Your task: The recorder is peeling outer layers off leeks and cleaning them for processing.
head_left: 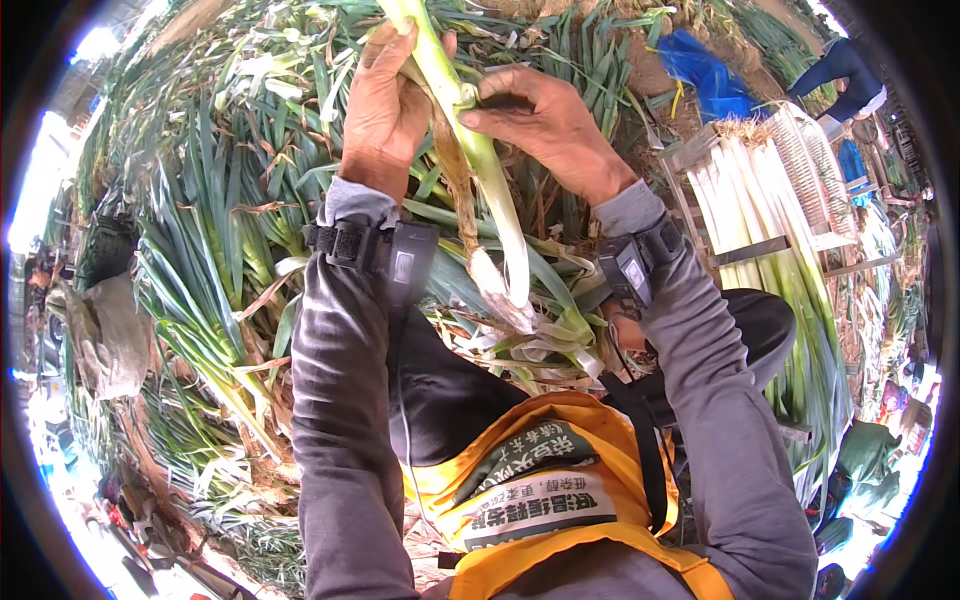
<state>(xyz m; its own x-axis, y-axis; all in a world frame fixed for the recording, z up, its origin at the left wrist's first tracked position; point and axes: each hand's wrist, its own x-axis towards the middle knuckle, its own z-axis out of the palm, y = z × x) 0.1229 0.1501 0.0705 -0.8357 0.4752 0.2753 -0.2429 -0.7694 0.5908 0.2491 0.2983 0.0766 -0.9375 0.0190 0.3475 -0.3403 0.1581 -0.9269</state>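
Observation:
A leek [478, 150] with a pale green stalk slants across the upper middle, its white end hanging down over my lap. My left hand [385, 105] is wrapped around the upper stalk from the left. From the right, the thumb and fingers of my right hand [550, 128] pinch the stalk's side where an outer layer bulges. A brownish outer leaf [457, 190] dangles along the leek, partly peeled off it. Below its white end lie loose stripped leaves [560, 340] near my legs. Both wrists wear black strapped devices.
Piles of leeks [210, 230] cover the ground to the left and ahead. At the right, white-stalked leeks [760, 200] lie bundled in a metal rack [700, 225]. A blue plastic bag [705, 75] lies beyond it. Another person's dark-clothed leg [845, 75] shows far right.

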